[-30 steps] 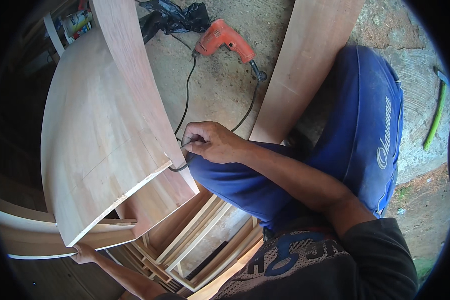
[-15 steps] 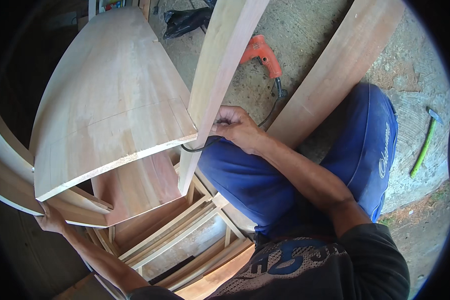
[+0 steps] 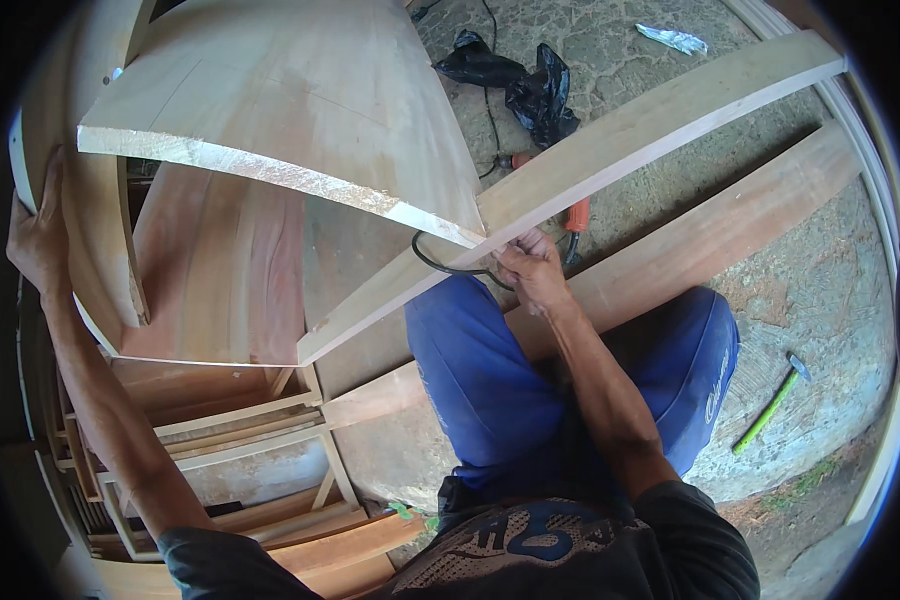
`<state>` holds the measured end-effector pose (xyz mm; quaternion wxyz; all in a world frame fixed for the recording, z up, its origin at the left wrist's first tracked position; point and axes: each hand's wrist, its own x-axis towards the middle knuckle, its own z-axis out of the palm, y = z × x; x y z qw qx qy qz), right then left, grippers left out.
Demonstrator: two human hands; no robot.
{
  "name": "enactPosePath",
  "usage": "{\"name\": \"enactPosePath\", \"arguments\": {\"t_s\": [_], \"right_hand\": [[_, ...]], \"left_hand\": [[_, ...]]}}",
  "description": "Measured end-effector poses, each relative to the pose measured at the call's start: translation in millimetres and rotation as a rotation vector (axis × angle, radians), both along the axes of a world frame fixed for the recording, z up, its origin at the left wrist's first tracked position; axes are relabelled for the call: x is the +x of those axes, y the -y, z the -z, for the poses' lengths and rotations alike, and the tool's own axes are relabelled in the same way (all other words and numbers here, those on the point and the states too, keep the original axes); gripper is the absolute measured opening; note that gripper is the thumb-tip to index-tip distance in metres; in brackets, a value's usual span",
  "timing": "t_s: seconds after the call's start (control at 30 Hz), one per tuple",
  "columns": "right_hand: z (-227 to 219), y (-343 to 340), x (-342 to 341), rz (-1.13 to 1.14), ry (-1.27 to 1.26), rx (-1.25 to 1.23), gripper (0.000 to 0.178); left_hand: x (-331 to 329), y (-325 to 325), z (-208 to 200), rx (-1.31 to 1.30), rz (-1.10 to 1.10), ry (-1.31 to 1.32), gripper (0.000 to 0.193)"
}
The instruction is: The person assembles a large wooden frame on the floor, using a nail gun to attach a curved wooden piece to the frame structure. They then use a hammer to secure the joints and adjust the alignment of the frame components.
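At far left, the left hand (image 3: 40,240) is clamped on the edge of a side board (image 3: 90,255), fingers pointing up the picture. The side board's long axis runs from upper left downward, slanting slightly right. To its right, a broad panel (image 3: 290,95) extends toward the top; its rough cut edge slopes down to the right. At center, the panel's right corner meets a long plank (image 3: 660,125) partway along its length. The plank's long axis runs from lower left to upper right. A black cord (image 3: 435,262) loops below this corner to the right hand (image 3: 533,272), which sits at the plank's lower edge with fingers drawn together; the fingertips are partly hidden, so their hold cannot be told. Farther right, a second plank (image 3: 670,245) lies on the ground, roughly parallel to the first.
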<state>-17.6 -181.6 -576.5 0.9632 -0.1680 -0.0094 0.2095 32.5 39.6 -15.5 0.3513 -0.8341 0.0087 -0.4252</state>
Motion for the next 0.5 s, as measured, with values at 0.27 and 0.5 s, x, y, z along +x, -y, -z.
{"name": "enactPosePath", "arguments": {"t_s": [0.27, 0.5], "right_hand": [[11, 3, -2, 0.005, 0.033, -0.033, 0.009], [19, 13, 5, 0.049, 0.018, -0.002, 0.007]], "left_hand": [[-7, -3, 8, -0.049, -0.041, 0.005, 0.057], [0, 2, 14, -0.247, -0.065, -0.019, 0.057]]}}
